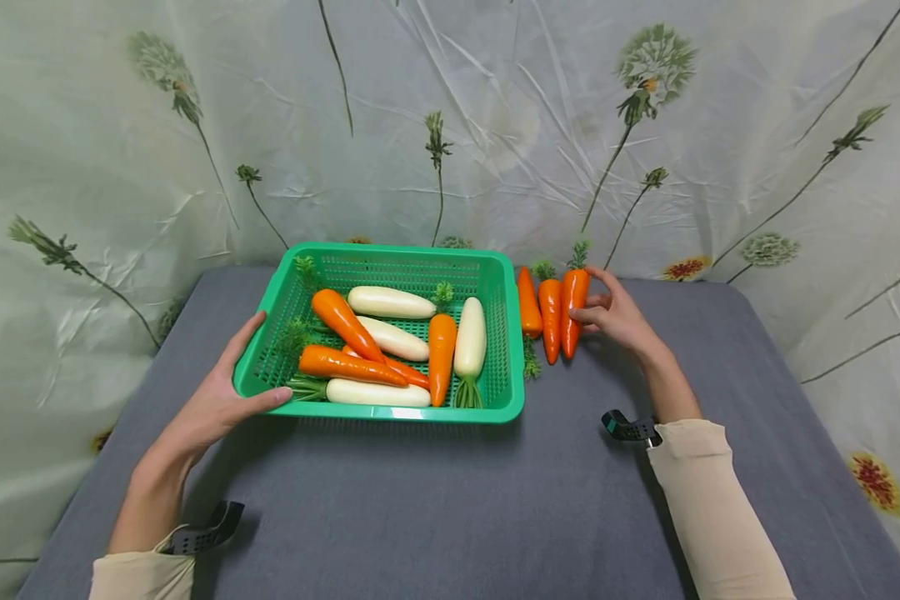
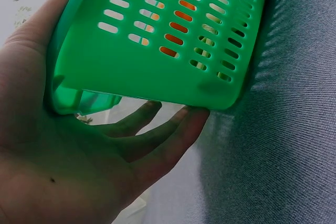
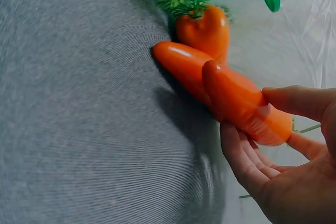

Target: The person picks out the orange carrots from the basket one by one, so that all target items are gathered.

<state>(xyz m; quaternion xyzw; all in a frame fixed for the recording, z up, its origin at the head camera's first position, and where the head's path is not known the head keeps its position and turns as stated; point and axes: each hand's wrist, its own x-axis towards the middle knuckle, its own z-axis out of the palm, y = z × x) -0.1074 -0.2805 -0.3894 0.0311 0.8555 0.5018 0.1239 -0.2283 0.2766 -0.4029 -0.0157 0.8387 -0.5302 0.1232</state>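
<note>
My left hand (image 1: 216,402) grips the near left corner of a green plastic basket (image 1: 390,412), thumb over the front rim and fingers along the left side. Inside lie several orange carrots (image 1: 442,350) and white radishes (image 1: 470,337), some crossing over one another. Right of the basket, my right hand (image 1: 621,315) pinches an orange carrot (image 1: 574,292), its green top pointing away and its tip toward me. In the right wrist view, thumb and fingers are on opposite sides of this carrot (image 3: 236,98), which overlaps the carrot beside it (image 3: 181,61).
Two more carrots lie between the held one and the basket; the nearer-to-basket carrot (image 1: 528,304) has its leaves toward me. A grey cloth (image 1: 435,508) covers the table. Behind it hangs a pale curtain (image 1: 510,125) with a dandelion print.
</note>
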